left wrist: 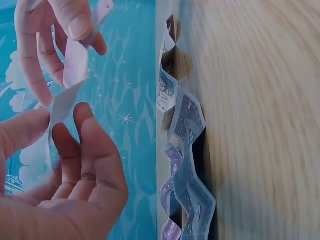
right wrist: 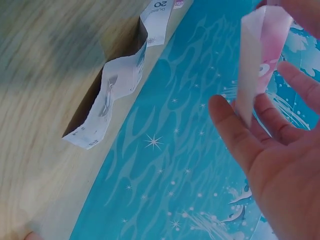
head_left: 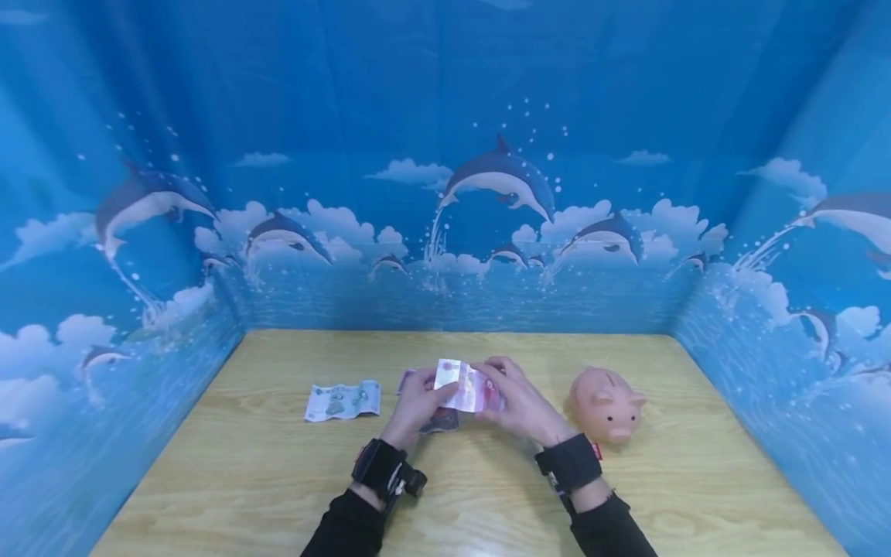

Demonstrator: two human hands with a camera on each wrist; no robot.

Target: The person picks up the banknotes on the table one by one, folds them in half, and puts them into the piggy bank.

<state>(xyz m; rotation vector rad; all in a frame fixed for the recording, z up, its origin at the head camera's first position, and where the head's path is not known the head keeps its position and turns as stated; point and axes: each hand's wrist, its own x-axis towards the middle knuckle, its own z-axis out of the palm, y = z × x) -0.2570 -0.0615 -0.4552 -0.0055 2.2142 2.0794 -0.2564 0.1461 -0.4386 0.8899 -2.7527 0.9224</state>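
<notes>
A creased pink banknote (head_left: 469,384) is held up above the table between both hands. My left hand (head_left: 416,402) pinches one end between thumb and fingers, and my right hand (head_left: 517,401) pinches the other. In the left wrist view the banknote (left wrist: 75,67) zigzags along its folds from hand to hand. Beneath the hands lie a dark bluish banknote (head_left: 442,421) and a purple one (head_left: 404,378), both partly covered in the head view. To their left lies a wavy green banknote (head_left: 343,401).
A pink piggy bank (head_left: 604,406) with a slot on top stands to the right of my right hand. The wooden table (head_left: 244,464) is enclosed by a blue dolphin-print curtain (head_left: 390,93) at the back and sides.
</notes>
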